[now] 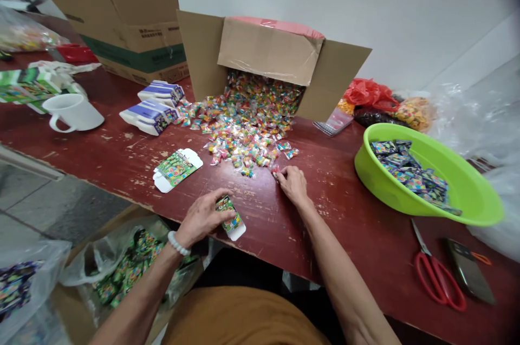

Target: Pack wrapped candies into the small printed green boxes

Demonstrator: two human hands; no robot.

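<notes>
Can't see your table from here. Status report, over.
Left hand gripping small green box. Right hand at near edge of candy pile. Second green box lying beyond left hand.

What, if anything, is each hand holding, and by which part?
The left hand holds a small green box, thumb across its printed face. The right hand is at a small wrapped piece; its grip is unclear.

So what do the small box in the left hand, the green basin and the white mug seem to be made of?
The small box looks like thin card, perhaps glossy, with a printed face and pale flap. The green basin is probably plastic, smooth and evenly coloured. The white mug may be glazed ceramic; its smooth surface could also be plastic.
</notes>
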